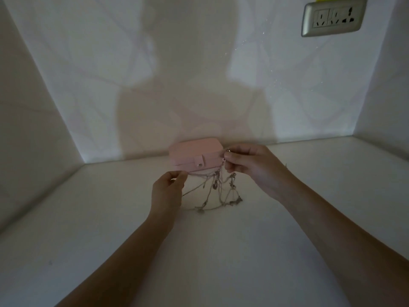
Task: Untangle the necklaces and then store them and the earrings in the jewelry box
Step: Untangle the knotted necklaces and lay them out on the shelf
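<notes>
Pinching tangled necklaces [212,192]: left hand [169,186], right hand [249,165]; closed jewelry box [194,155] behind.

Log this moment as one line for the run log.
step: untangling | left hand: pinches necklaces | right hand: pinches necklaces | necklaces: tangled, lifted, ends on table | jewelry box: closed

Both forearms forward; left hand [169,185] and right hand [250,166] near, fingers [234,151] in pinches.

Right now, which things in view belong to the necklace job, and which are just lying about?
Job: tangled necklaces, pinched by the left hand and right hand; closed pink jewelry box behind them.
Just there: wall socket; white table.
</notes>
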`<action>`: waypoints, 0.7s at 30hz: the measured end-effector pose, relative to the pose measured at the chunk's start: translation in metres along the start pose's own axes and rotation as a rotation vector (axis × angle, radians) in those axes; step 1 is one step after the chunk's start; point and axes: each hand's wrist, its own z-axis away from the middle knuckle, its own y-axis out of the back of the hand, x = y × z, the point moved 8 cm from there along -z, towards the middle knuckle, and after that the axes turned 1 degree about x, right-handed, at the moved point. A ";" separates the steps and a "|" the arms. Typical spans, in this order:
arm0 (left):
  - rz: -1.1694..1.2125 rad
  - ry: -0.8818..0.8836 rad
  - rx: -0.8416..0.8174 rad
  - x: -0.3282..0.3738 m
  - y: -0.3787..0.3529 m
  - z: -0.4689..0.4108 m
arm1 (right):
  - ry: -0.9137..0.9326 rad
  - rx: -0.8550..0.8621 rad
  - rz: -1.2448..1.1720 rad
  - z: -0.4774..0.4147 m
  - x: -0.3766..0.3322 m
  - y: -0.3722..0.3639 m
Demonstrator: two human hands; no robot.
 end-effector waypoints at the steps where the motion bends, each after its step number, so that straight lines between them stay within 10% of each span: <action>1: -0.086 -0.030 0.014 0.001 0.002 0.001 | 0.008 -0.024 0.005 0.001 -0.001 -0.003; 11: 0.252 -0.133 -0.647 0.027 -0.065 0.043 | 0.074 -0.134 0.244 0.011 -0.008 -0.024; 21: 0.231 -0.048 -0.531 0.025 -0.059 0.045 | 0.130 -0.080 0.361 0.015 -0.016 -0.024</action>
